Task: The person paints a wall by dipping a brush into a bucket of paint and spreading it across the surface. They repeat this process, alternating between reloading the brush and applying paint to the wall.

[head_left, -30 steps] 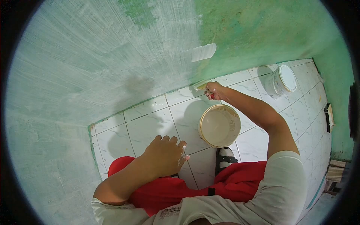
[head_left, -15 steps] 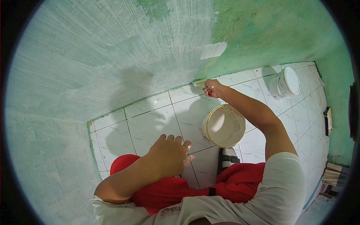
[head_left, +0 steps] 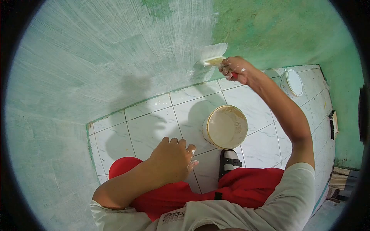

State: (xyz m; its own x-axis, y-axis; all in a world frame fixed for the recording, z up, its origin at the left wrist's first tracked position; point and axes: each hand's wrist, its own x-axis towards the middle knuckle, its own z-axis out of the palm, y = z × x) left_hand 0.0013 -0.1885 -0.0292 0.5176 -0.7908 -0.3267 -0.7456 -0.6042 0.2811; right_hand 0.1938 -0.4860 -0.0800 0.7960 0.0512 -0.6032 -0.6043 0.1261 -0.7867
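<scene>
My right hand point(head_left: 236, 70) is closed around the red handle of a paintbrush point(head_left: 214, 61). The brush's wide, pale head lies against the wall point(head_left: 250, 27), at a patch of fresh white paint point(head_left: 210, 50). White specks dot this hand. My left hand point(head_left: 172, 159) hangs over my red-trousered leg, fingers loosely bent and apart, with white paint on the thumb and fingertips and nothing in it. Between my hands, on the floor, stands an open bucket point(head_left: 206, 133) holding whitish paint.
A second white bucket point(head_left: 294, 82) is on the tiles near the right corner. My sandalled foot point(head_left: 230, 161) is just below the paint bucket. Pale tiles point(head_left: 150, 127) meet the wall along a green edge. A dark and pale object point(head_left: 333, 123) lies by the right wall.
My right hand has lifted the paintbrush from the foot of the wall to the white patch above. My left hand has stayed nearly still. The view has shifted slightly.
</scene>
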